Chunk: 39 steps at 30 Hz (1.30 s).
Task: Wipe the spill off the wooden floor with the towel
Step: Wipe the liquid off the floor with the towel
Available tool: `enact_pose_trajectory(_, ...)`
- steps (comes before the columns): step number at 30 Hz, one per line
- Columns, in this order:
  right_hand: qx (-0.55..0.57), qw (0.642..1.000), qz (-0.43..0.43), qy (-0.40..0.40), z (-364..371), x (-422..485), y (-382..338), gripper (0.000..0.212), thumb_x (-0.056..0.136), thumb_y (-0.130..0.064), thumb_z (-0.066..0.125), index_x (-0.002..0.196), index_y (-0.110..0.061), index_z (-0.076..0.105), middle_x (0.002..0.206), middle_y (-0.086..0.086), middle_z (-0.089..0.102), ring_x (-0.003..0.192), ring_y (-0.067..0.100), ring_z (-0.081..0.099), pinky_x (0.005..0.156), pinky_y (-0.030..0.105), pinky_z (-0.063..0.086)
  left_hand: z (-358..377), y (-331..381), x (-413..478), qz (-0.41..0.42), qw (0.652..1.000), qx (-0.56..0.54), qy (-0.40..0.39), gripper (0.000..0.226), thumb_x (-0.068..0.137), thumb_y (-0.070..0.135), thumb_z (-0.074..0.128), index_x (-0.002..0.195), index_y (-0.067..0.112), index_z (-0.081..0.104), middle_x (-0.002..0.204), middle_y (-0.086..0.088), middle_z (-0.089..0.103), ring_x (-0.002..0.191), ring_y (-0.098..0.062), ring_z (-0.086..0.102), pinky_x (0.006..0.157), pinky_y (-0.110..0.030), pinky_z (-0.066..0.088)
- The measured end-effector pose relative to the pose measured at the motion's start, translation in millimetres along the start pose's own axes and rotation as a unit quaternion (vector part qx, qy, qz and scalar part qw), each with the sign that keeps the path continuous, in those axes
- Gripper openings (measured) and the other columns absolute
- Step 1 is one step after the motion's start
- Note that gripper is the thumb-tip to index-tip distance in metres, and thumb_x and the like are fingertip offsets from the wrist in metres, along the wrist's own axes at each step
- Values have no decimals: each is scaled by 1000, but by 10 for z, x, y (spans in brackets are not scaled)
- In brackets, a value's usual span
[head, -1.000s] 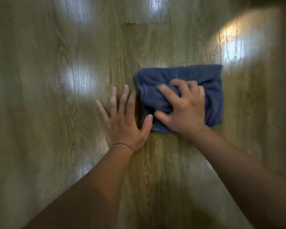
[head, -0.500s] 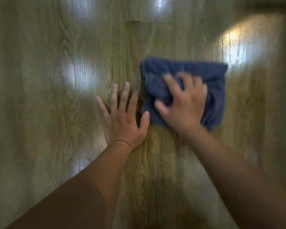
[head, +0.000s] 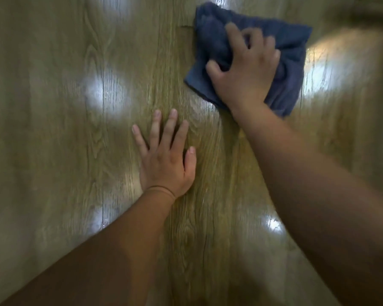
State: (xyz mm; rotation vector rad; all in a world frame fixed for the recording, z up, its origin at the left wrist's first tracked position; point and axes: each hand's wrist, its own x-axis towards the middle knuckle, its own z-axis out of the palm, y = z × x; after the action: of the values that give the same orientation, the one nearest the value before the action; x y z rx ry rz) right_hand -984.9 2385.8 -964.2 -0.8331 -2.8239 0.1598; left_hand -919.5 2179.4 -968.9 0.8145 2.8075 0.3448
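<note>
1. The wooden floor (head: pixel 53 151) fills the whole view. It is shiny, with bright spots of light. I cannot tell wet from shine, so I cannot pick out the spill.
2. The towel (head: pixel 292 40) is dark blue, fuzzy and a bit crumpled. It lies on the floor at the top right. It looks soft and light, so it will bunch up easily. I think pressing down on its middle works best.
3. The right hand (head: pixel 245 76) sits on top of the towel. Its grip is curled into the cloth, squeezing it.
4. The left hand (head: pixel 164 164) lies flat on the floor, apart from the towel. Its grip is spread wide and holds nothing.
</note>
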Motion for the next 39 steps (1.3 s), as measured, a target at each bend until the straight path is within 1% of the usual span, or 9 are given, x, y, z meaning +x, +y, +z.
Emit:
enact_pose_trajectory(3, 54, 998, 11, -14, -202, -1197, -7, 59, 76, -51, 63, 129, -25, 63, 122, 13, 62, 101, 38, 54, 81, 45, 38, 1, -7, 1, 4, 1000, -21, 7, 53, 92, 34, 38, 142, 17, 46, 159, -6, 32, 150, -34, 17, 116, -66, 0)
enact_pose_trajectory(6, 72, 994, -52, -69, -507, -2290, 97, 54, 68, -48, 70, 117, -28, 61, 115, 8, 60, 93, 34, 53, 74, 43, 38, 39, -54, 19, 10, 1000, 5, 5, 52, 90, 29, 37, 141, 18, 44, 158, -8, 34, 148, -37, 21, 114, -70, 4)
enact_pose_trajectory(9, 63, 988, -119, -76, -439, -1971, 281, 56, 64, -56, 69, 113, -30, 63, 109, 9, 64, 90, 33, 51, 73, 43, 39, 18, -19, 5, 16, 1000, 14, -15, 55, 89, 28, 35, 143, 19, 40, 160, -7, 30, 149, -37, 17, 114, -71, 5)
enact_pose_trajectory(13, -6, 996, -88, -30, -213, -644, 271, 78, 70, -65, 52, 142, -33, 50, 150, 16, 42, 132, 43, 38, 101, 54, 30, -8, 12, -6, -16, 999, 29, -27, 57, 92, 32, 37, 147, 17, 38, 162, -5, 26, 151, -33, 12, 115, -69, 3)
enact_pose_trajectory(16, -48, 997, -40, -37, -130, -178, 190, 78, 77, -65, 44, 148, -33, 41, 160, 8, 31, 147, 45, 20, 113, 59, 20, -16, 41, -5, -9, 999, 32, -28, 55, 93, 30, 39, 147, 17, 39, 161, -5, 26, 151, -32, 13, 115, -70, 5)
enact_pose_trajectory(24, 41, 991, -112, -66, -541, -2261, 482, 55, 68, -55, 69, 113, -23, 69, 144, 10, 53, 131, 47, 43, 101, 57, 29, 11, -7, 12, -7, 998, 50, -30, 57, 93, 32, 32, 147, 14, 38, 161, -7, 26, 150, -35, 14, 114, -71, 8)
enact_pose_trajectory(28, 17, 986, -163, -39, -339, -1343, 634, 58, 67, -62, 66, 112, -24, 67, 140, 7, 57, 126, 45, 47, 97, 56, 34, -9, 21, 7, -3, 998, 48, -35, 58, 91, 31, 34, 146, 13, 40, 161, -8, 27, 150, -36, 15, 114, -71, 6)
enact_pose_trajectory(33, -22, 998, -46, -24, -105, 97, 490, 67, 75, -64, 47, 132, -30, 54, 149, 2, 45, 136, 38, 37, 109, 53, 27, -5, 47, 6, -9, 997, 64, -30, 57, 93, 30, 36, 147, 14, 36, 161, -6, 25, 151, -34, 12, 114, -70, 7)
enact_pose_trajectory(39, 67, 992, -97, -37, -436, -1746, 659, 56, 67, -51, 69, 114, -20, 67, 138, 10, 57, 121, 42, 46, 96, 55, 38, -4, 25, 28, -13, 998, 58, -32, 57, 92, 31, 36, 146, 13, 37, 160, -8, 27, 150, -35, 14, 114, -71, 7)
